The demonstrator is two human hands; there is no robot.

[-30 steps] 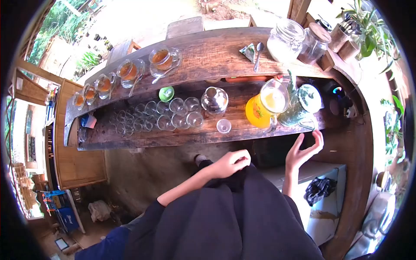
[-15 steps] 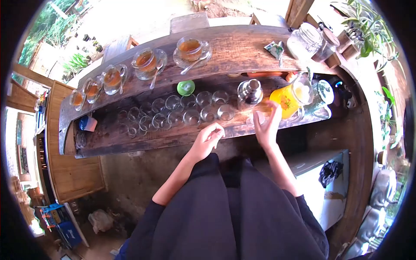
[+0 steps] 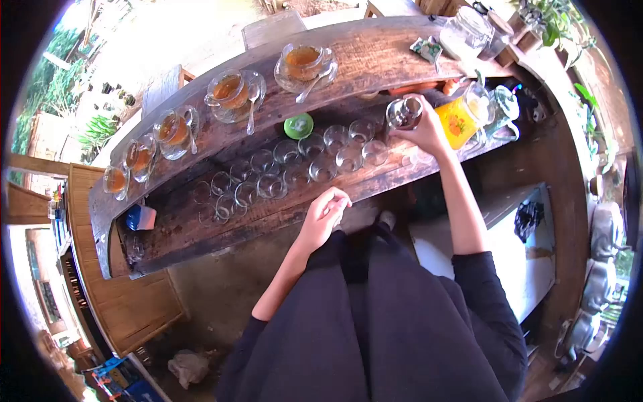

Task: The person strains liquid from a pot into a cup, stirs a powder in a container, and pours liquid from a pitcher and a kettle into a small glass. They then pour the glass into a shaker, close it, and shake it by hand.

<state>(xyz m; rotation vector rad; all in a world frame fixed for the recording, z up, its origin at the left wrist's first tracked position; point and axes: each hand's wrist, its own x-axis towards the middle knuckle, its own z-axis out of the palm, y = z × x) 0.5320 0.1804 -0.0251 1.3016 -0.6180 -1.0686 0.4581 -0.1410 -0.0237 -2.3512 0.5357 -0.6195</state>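
- Left hand [image 3: 325, 218]: left of the yellow jug [image 3: 457, 125], nearer the body, fingers curled; cannot tell if pinching.
- Glasses [image 3: 323, 167]: left of the jug, close-set; a wide sweep could knock them.
- Right hand [image 3: 431, 134]: beside the jug, wrapped round the metal shaker [image 3: 402, 115]; smooth sides probably want firm, level handling.

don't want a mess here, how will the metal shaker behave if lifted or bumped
The shaker should feel stiff and perhaps slippery, since it is shiny metal. Being round, it would probably roll if it tipped over. The right hand curls around its side, which should steady it.
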